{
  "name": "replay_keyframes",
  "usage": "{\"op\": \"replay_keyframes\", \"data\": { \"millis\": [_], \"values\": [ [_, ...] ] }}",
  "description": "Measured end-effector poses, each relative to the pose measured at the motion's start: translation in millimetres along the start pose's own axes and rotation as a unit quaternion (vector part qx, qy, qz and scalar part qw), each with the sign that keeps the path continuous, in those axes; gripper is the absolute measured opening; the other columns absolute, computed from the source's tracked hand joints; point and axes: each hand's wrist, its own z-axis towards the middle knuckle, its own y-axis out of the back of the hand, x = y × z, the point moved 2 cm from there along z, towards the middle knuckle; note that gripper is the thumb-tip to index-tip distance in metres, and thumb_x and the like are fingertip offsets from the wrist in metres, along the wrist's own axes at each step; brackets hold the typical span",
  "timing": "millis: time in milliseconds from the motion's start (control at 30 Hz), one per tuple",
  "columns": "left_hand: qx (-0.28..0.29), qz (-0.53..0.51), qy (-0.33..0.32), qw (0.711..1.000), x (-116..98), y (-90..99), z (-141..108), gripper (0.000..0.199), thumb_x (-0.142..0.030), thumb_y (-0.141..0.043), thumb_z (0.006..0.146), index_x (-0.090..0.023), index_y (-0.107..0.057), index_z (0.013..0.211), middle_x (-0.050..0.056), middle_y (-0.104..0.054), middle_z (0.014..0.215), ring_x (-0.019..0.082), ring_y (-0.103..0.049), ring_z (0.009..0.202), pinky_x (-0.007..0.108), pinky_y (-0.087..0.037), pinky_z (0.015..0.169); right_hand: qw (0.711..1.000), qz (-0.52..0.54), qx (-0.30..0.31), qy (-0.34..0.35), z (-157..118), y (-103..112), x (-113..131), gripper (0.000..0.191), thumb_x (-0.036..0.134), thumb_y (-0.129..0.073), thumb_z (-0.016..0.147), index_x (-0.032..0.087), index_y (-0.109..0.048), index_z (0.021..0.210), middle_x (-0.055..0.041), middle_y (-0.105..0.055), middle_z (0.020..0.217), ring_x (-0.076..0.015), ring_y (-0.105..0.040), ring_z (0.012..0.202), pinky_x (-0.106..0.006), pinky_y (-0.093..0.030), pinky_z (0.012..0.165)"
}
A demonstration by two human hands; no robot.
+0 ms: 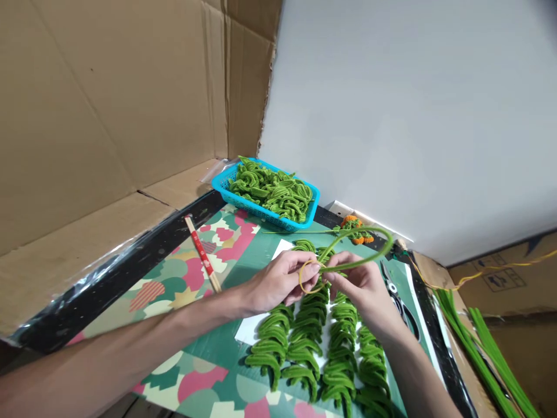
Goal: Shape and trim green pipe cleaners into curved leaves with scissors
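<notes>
On your desk (87,310), a mat (217,328) carries 4 rows of curved pieces (304,335) on paper sheets (252,330) before you. The looped stem (389,239) is above their far ends. Behind, near the wall (391,116), the basket (261,213) holds more pieces (274,191); flowers (357,238) lie to its right. Chopsticks (202,254) lie left of your rows, scissors (392,288) right. Past the desk's right edge, loose stems (472,348) lie.

The basket (243,204) is bright blue, the scissors (399,302) black, the chopstick wrapper (201,251) red on white.
</notes>
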Motion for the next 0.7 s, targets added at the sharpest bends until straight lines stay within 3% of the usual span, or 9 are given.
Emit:
{"op": "replay_keyframes", "data": {
  "millis": [133, 267, 400, 500, 600, 700],
  "values": [
    [-0.013, 0.020, 0.006, 1.000, -1, 2.4, -1, 0.043, -0.056, -0.063, 0.099, -0.017, -0.055, 0.082, -0.005, -0.050, 0.066, 0.005, -0.043, 0.047, 0.014, -0.033, 0.039, 0.995, 0.096, -0.013, -0.015, -9, 17, 1, 0.020, 0.037, -0.083, 0.089, 0.021, -0.071, 0.092, -0.0022, -0.066, 0.092, -0.0132, -0.063, 0.072, -0.027, -0.059, 0.066],
    [-0.031, 0.019, 0.003, 0.999, 0, 8.9, 3, 0.042, -0.053, -0.067, 0.098, -0.017, -0.054, 0.080, -0.005, -0.051, 0.067, 0.004, -0.042, 0.047, 0.013, -0.032, 0.039, 0.976, 0.203, -0.073, -0.009, -22, 42, 5, 0.020, 0.036, -0.081, 0.090, 0.024, -0.067, 0.098, 0.0025, -0.055, 0.073, -0.0123, -0.054, 0.066, -0.022, -0.052, 0.057],
    [-0.034, 0.033, 0.007, 0.999, 6, 15.6, 5, 0.041, -0.052, -0.067, 0.097, -0.018, -0.054, 0.078, -0.005, -0.051, 0.065, 0.005, -0.042, 0.046, 0.014, -0.030, 0.038, 0.969, 0.206, -0.132, 0.042, -32, 72, 10, 0.017, 0.031, -0.080, 0.089, 0.023, -0.065, 0.090, 0.0067, -0.033, 0.066, -0.0096, -0.034, 0.058, -0.017, -0.043, 0.049],
    [-0.032, 0.073, 0.014, 0.997, 6, 17.6, 3, 0.038, -0.048, -0.067, 0.096, -0.018, -0.054, 0.077, -0.005, -0.050, 0.062, 0.006, -0.042, 0.046, 0.016, -0.031, 0.039, 0.971, 0.170, -0.158, 0.053, -38, 89, 10, 0.022, 0.031, -0.084, 0.085, 0.021, -0.064, 0.083, 0.0060, -0.034, 0.066, -0.0091, -0.030, 0.058, -0.016, -0.040, 0.048],
    [-0.029, 0.174, 0.021, 0.984, -1, 15.6, 0, 0.033, -0.044, -0.063, 0.099, -0.019, -0.055, 0.078, -0.005, -0.050, 0.062, 0.008, -0.043, 0.049, 0.020, -0.034, 0.044, 0.969, 0.151, -0.187, 0.054, -44, 99, 9, 0.022, 0.030, -0.086, 0.082, 0.022, -0.066, 0.085, 0.0059, -0.037, 0.066, -0.0088, -0.030, 0.057, -0.015, -0.038, 0.044],
    [-0.030, 0.351, -0.057, 0.934, -12, 10.4, -2, 0.034, -0.037, -0.055, 0.103, -0.019, -0.054, 0.074, -0.004, -0.049, 0.066, 0.011, -0.044, 0.059, 0.023, -0.036, 0.057, 0.961, 0.185, -0.202, 0.027, -49, 107, 4, 0.020, 0.030, -0.083, 0.083, 0.026, -0.067, 0.095, 0.0074, -0.037, 0.066, -0.0077, -0.024, 0.050, -0.014, -0.027, 0.034]
  ]
}}
